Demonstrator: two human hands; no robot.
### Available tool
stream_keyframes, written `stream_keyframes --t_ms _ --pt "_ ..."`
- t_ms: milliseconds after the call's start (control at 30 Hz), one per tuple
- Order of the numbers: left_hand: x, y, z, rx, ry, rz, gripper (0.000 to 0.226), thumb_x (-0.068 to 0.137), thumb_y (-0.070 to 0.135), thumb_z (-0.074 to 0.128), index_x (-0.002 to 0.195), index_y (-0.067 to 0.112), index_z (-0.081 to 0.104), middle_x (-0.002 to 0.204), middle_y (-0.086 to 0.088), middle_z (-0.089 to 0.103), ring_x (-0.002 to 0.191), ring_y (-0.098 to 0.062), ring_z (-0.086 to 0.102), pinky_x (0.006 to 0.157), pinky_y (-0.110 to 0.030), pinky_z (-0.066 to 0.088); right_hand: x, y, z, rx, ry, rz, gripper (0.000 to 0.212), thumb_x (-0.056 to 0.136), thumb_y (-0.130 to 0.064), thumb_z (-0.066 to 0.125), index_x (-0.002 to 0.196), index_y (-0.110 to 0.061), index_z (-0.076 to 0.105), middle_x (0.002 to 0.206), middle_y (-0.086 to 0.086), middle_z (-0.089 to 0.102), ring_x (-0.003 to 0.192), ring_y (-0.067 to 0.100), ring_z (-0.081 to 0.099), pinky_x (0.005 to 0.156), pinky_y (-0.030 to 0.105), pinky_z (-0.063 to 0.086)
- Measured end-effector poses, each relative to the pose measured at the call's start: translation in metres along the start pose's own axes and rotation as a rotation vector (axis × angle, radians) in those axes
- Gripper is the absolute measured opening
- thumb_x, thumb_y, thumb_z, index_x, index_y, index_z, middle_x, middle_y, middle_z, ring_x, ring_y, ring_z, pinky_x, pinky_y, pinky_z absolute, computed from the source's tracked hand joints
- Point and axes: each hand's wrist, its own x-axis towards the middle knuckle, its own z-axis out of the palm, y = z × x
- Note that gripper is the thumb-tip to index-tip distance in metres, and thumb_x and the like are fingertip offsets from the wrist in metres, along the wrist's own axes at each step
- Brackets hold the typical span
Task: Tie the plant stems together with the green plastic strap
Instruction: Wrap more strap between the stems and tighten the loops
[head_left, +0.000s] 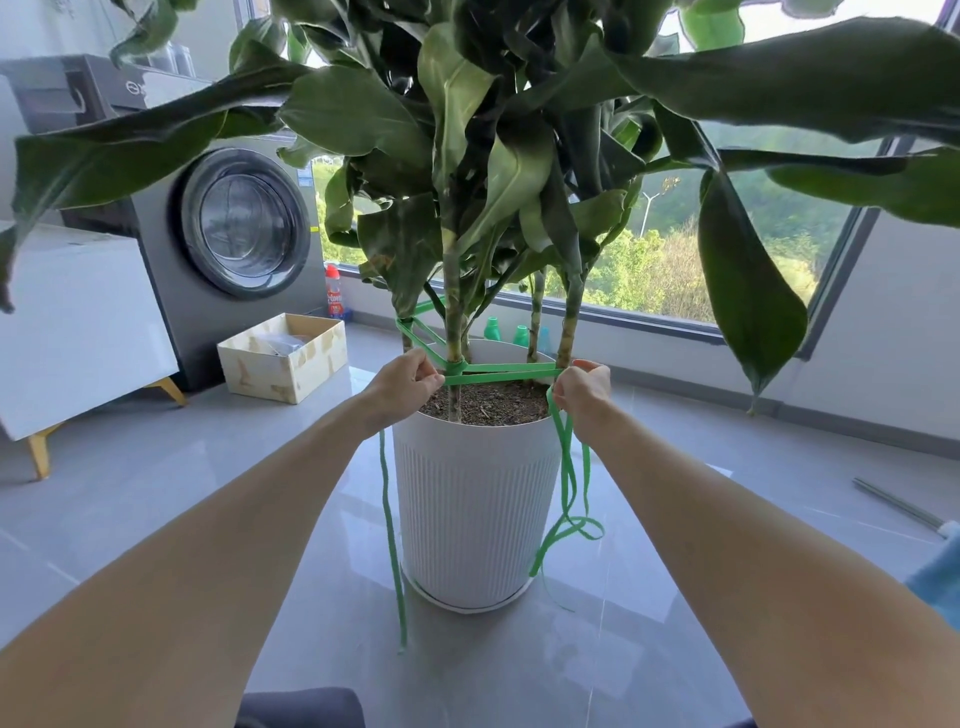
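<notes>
Above the white pot (475, 499), our left hand (408, 383) and right hand (581, 389) pinch the green strap (501, 373) (stretched taut between them) wrapped around the stems (453, 312).

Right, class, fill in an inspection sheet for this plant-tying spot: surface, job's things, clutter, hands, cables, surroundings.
Surface: glossy grey floor tiles; the white pot stands on them.
Job's things: green strap wrapped round the stems above the soil, loose ends hanging beside the pot.
Clutter: open box, red bottle, metal rod.
Hands: left hand and right hand each pinch the strap, at either side of the pot.
Cables: nothing seen.
Surroundings: washing machine, white cabinet, large window.
</notes>
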Motion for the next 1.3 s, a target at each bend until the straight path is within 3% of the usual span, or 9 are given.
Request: stream_keyframes --t_ms 200,333,467,567,667,767,867,1133,1300 --pt "0.002 -0.003 0.003 -0.030 0.037 -0.018 0.021 0.097 0.015 0.048 0.077 0.014 0.041 0.095 -0.017 0.053 0.088 -0.023 0.047 0.068 -0.028 0.037 -0.005 -0.008 -0.003 0.507 -0.040 0.126 0.031 0.082 0.023 0.034 0.082 -0.003 0.052 0.113 0.016 0.049 0.108 0.028 0.053 0.100 0.033 0.046" --pt "0.003 -0.005 0.003 -0.055 0.057 -0.025 0.015 0.096 0.016 0.050 0.084 0.008 0.046 0.104 -0.021 0.057 0.088 -0.022 0.047 0.075 -0.029 0.036 -0.003 -0.009 -0.011 0.669 -0.033 0.185 0.035 0.085 0.019 0.036 0.113 0.000 0.047 0.120 0.022 0.045 0.101 0.029 0.054 0.099 0.035 0.048" --pt "0.006 -0.009 0.005 -0.076 0.071 -0.041 0.015 0.095 0.017 0.051 0.084 0.008 0.047 0.105 -0.020 0.058 0.091 -0.024 0.048 0.078 -0.032 0.037 -0.008 -0.009 -0.012 0.664 -0.036 0.208 0.029 0.085 0.018 0.040 0.106 -0.001 0.048 0.112 0.019 0.046 0.105 0.028 0.056 0.099 0.032 0.048" --pt "0.009 -0.010 0.005 -0.086 0.089 -0.059 0.013 0.095 0.016 0.051 0.087 0.008 0.047 0.099 -0.017 0.056 0.087 -0.023 0.047 0.076 -0.031 0.037 -0.009 -0.008 -0.012 0.532 -0.068 0.190 0.029 0.084 0.018 0.039 0.091 -0.005 0.054 0.106 0.013 0.054 0.093 0.022 0.058 0.088 0.027 0.052" --pt "0.012 -0.011 0.005 -0.109 0.100 -0.080 0.013 0.095 0.014 0.051 0.084 0.009 0.046 0.097 -0.017 0.055 0.086 -0.024 0.049 0.074 -0.031 0.037 -0.009 -0.009 -0.010 0.280 -0.059 0.103 0.033 0.086 0.013 0.038 0.103 -0.008 0.057 0.082 0.005 0.052 0.078 0.015 0.053 0.075 0.025 0.048" --pt "0.014 -0.013 0.005 -0.142 0.105 -0.114 0.014 0.095 0.013 0.051 0.082 0.011 0.046 0.102 -0.019 0.058 0.102 -0.032 0.056 0.077 -0.033 0.040 -0.006 -0.007 -0.005 0.098 -0.037 0.029 0.034 0.085 0.009 0.045 0.114 -0.007 0.055 0.093 0.007 0.055 0.089 0.019 0.052 0.086 0.033 0.051" --pt "0.016 -0.014 0.005 -0.186 0.100 -0.141 0.012 0.095 0.010 0.051 0.083 0.011 0.046 0.101 -0.015 0.059 0.108 -0.031 0.056 0.080 -0.033 0.041 -0.007 -0.003 0.000 -0.039 0.003 -0.037 0.036 0.084 0.001 0.048 0.119 -0.009 0.052 0.102 0.007 0.054 0.088 0.019 0.050 0.081 0.035 0.052" --pt "0.019 -0.021 0.002 -0.243 0.010 -0.171 0.016 0.095 0.013 0.051 0.081 0.013 0.045 0.101 -0.011 0.058 0.106 -0.028 0.052 0.098 -0.043 0.040 -0.009 0.002 0.004 -0.160 0.018 -0.117 0.033 0.087 -0.001 0.049 0.117 -0.012 0.049 0.092 0.002 0.049 0.079 0.015 0.048 0.087 0.040 0.052" --pt "0.019 -0.024 -0.001 -0.301 -0.083 -0.172 0.017 0.095 0.013 0.053 0.080 0.014 0.046 0.113 -0.018 0.055 0.099 -0.023 0.048 0.085 -0.032 0.041 -0.008 0.001 0.004 -0.184 0.023 -0.129 0.036 0.085 0.000 0.048 0.118 -0.013 0.052 0.093 0.002 0.051 0.079 0.019 0.052 0.081 0.037 0.052"
